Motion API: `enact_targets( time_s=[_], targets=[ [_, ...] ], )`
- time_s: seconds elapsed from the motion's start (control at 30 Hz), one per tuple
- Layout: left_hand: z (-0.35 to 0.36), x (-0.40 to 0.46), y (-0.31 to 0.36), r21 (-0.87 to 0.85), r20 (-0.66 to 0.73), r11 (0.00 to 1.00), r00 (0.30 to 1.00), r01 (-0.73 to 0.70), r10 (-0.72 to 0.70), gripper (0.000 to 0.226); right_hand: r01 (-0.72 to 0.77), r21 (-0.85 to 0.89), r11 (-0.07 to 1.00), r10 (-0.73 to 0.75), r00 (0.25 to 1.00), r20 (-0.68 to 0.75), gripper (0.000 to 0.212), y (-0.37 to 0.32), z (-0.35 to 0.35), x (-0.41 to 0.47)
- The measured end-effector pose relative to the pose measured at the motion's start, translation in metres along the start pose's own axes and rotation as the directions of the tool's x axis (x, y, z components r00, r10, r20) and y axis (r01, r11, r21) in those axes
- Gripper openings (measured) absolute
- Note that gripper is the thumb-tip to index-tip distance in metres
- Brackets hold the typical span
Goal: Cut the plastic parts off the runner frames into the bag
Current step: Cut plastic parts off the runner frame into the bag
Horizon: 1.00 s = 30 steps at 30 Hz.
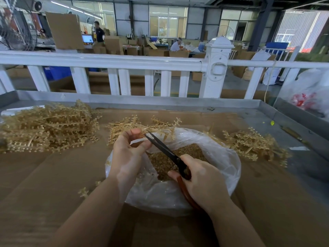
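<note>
Hands: two, both bare, working over the mouth of the bag.
Left hand (pixel 130 150): thumb and fingers pinch one runner frame (pixel 156 129), held above the far rim of the bag.
Right hand (pixel 203 180): fingers curled through the red-brown handles of the scissors (pixel 167 152).
Scissors: one pair, dark blades parted, tips right at the frame beside the left thumb.
Bag (pixel 220 157): one, clear plastic, lying open in the middle of the table; a heap of small tan cut parts (pixel 163 161) fills its bottom.
Frame piles: three; a big stack (pixel 48 129) at the far left, a smaller pile (pixel 124 126) just behind the bag, another pile (pixel 252 145) to the right of it.
Strays: one small loose piece (pixel 83 192) beside the left forearm.
Surface: brown cardboard sheets (pixel 53 175) laid over a grey metal table (pixel 277 125) with a raised rim.
Behind the table: a white railing (pixel 124 63) with one capped post.
Room: a factory hall with windows, stacked cardboard boxes (pixel 114 45), one lit screen (pixel 87 39) and two people at the back, one standing (pixel 99 32), one seated (pixel 176 45).
Far right: another pale plastic bag (pixel 309 93) with red inside.
</note>
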<state>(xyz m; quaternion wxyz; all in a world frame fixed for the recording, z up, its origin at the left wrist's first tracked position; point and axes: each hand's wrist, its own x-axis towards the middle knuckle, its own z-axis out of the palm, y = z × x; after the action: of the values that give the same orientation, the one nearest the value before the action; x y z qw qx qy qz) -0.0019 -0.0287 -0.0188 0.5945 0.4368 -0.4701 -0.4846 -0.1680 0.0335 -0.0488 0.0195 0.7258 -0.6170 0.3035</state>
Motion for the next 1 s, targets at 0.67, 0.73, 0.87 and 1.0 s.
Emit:
enact_targets(
  time_s=[0.67, 0.73, 0.87, 1.0],
  targets=[
    [0.004, -0.0005, 0.0047, -0.044, -0.028, 0.999, 1.0, -0.007, 0.006, 0.028, 0.024, -0.027, 0.999, -0.025, 1.0, -0.02, 0.032, 0.0008, -0.0014, 0.0024],
    [0.0037, 0.0, 0.0036, -0.058, -0.024, 0.998, 1.0, 0.009, -0.01, 0.029, 0.023, -0.027, 0.999, -0.024, 0.999, -0.021, 0.032, 0.0006, -0.0009, 0.0029],
    [0.0008, 0.0012, -0.0005, -0.079, 0.001, 0.995, 0.998, 0.059, -0.059, 0.028, 0.02, -0.04, 0.999, -0.021, 1.0, -0.024, 0.032, 0.0005, 0.0004, 0.0019],
    [-0.0019, 0.0011, -0.003, -0.072, 0.013, 0.994, 0.996, 0.084, -0.083, 0.03, 0.017, -0.036, 0.999, -0.018, 1.0, -0.02, 0.035, 0.0009, 0.0015, 0.0002]
  ],
)
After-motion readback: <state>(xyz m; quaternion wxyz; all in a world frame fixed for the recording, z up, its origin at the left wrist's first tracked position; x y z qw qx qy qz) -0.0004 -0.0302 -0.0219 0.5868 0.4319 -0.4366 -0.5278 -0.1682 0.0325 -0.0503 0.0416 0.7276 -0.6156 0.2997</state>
